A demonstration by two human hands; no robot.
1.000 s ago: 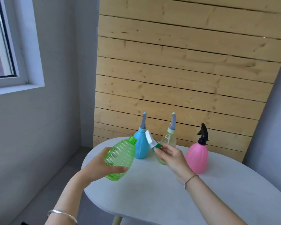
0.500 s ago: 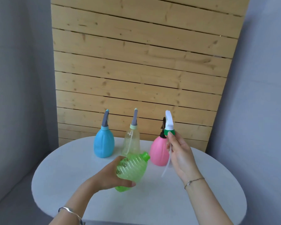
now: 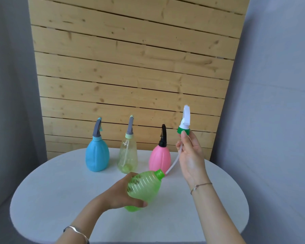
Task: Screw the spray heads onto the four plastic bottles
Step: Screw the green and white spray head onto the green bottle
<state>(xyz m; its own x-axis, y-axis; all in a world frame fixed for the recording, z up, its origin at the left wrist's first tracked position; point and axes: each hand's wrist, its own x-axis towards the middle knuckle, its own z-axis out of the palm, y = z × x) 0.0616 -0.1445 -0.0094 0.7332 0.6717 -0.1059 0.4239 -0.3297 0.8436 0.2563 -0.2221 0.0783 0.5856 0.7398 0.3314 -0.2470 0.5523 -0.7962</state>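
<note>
My left hand (image 3: 119,194) grips a ribbed green bottle (image 3: 144,189), tilted with its open neck pointing up and to the right. My right hand (image 3: 190,155) holds a white spray head with a green collar (image 3: 184,123) up high, right of the bottle. Its thin dip tube (image 3: 173,164) hangs down, the tip just beside the bottle's neck. Behind stand a blue bottle (image 3: 97,155), a clear yellowish bottle (image 3: 128,155) and a pink bottle (image 3: 159,158), each with a spray head on.
The bottles stand near the back edge of a rounded white table (image 3: 60,191). A wooden slat panel (image 3: 130,67) rises behind it, with grey walls on both sides.
My right hand lifted the spray head higher, drawing the tube's tip up to the green bottle's neck. The view also swung from the left toward the table's middle.
</note>
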